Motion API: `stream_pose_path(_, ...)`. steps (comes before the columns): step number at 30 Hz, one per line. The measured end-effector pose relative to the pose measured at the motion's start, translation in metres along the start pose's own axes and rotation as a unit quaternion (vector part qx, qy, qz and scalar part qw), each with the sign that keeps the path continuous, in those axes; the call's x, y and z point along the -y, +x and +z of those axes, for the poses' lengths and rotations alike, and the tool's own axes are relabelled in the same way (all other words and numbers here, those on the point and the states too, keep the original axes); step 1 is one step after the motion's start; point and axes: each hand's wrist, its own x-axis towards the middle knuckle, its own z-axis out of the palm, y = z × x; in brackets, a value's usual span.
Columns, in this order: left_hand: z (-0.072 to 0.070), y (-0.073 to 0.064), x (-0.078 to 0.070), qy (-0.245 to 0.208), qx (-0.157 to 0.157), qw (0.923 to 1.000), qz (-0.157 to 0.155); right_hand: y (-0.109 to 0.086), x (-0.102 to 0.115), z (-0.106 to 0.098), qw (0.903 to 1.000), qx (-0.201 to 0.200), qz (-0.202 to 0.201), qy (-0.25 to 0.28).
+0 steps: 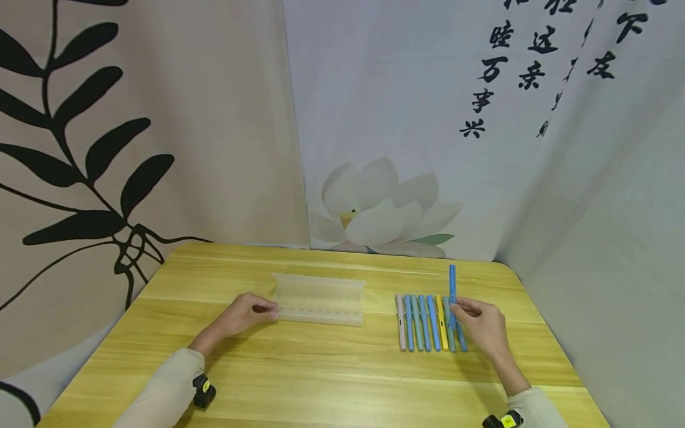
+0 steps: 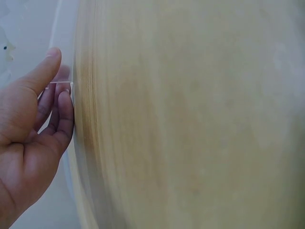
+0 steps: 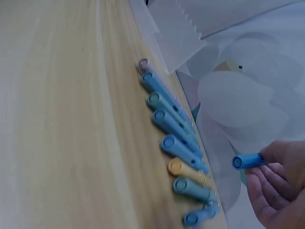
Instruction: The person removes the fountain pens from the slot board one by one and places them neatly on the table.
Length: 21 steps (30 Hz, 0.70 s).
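Note:
At the left end of a translucent plastic pen case [image 1: 321, 294], my left hand [image 1: 250, 310] pinches its near corner between thumb and fingers. The case lies unfolded on the table, with a scalloped ridge along its near part. My right hand [image 1: 484, 326] holds a blue pen [image 1: 452, 280] upright by its lower part, over the right end of a row of pens [image 1: 423, 324]. From the right wrist, the held pen [image 3: 247, 161] shows its round end toward the camera, raised off the table. The row has blue, green, yellow and pale pink pens side by side.
The wooden table [image 1: 299, 374] has its far edge against a hanging cloth [image 1: 396, 119] with a printed lotus and characters. Another cloth [image 1: 225, 119] with dark leaves hangs at the left. A dark wrist camera [image 1: 204, 391] sits on the left sleeve.

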Motion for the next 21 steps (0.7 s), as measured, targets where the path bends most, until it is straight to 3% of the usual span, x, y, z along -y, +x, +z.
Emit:
stream_pose_path(13, -0.001, -0.001, -0.006, -0.012, -0.003, 0.9999, 0.009, -0.009, -0.033, -0.013, 0.9977, 0.002, 0.059, -0.034)
stream_pose_path(21, 0.0, 0.0, -0.003, 0.0, -0.004, 1.0, 0.002, -0.011, -0.048, -0.016, 0.996, 0.014, 0.074, -0.048)
